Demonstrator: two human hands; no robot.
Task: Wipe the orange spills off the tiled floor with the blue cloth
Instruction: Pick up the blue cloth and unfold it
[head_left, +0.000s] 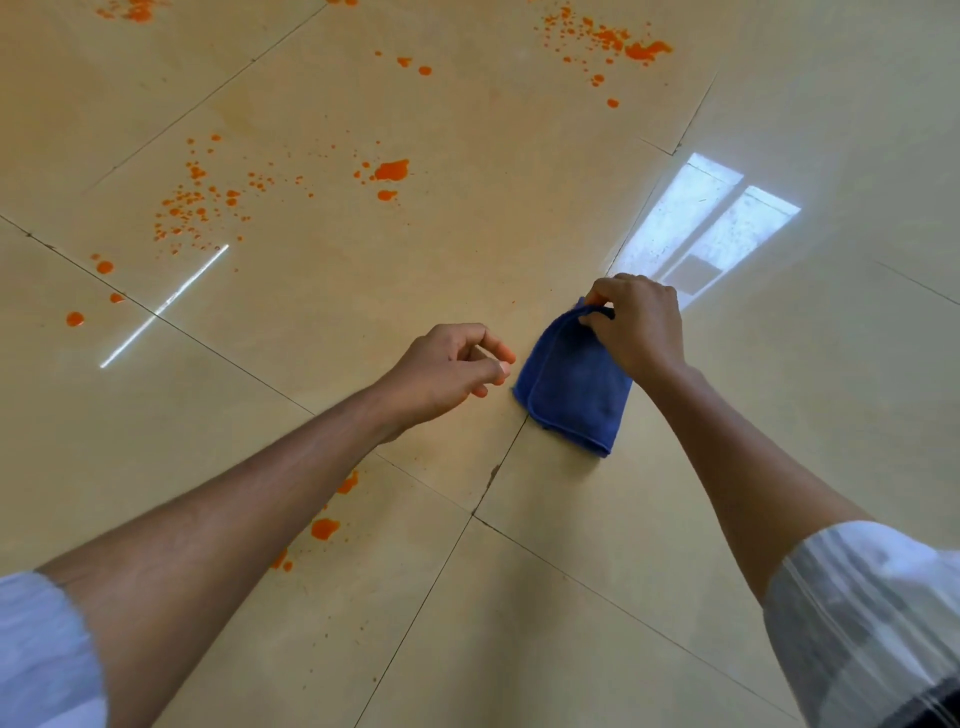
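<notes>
A folded blue cloth (574, 387) lies on the beige tiled floor (519, 623) near the middle of the view. My right hand (636, 322) pinches the cloth's far top corner between fingers and thumb. My left hand (452, 366) hovers just left of the cloth, fingers loosely curled and holding nothing. Orange spills dot the floor: a large blot with drops (391, 170) beyond the hands, a spatter field (195, 208) at the left, a patch (641, 50) at the far right, and blots (325, 528) under my left forearm.
Dark grout lines cross the tiles. A bright window reflection (711, 223) shines on the floor just beyond my right hand, and a thin light streak (166, 304) lies at the left. More orange drops (75, 318) sit near the left edge.
</notes>
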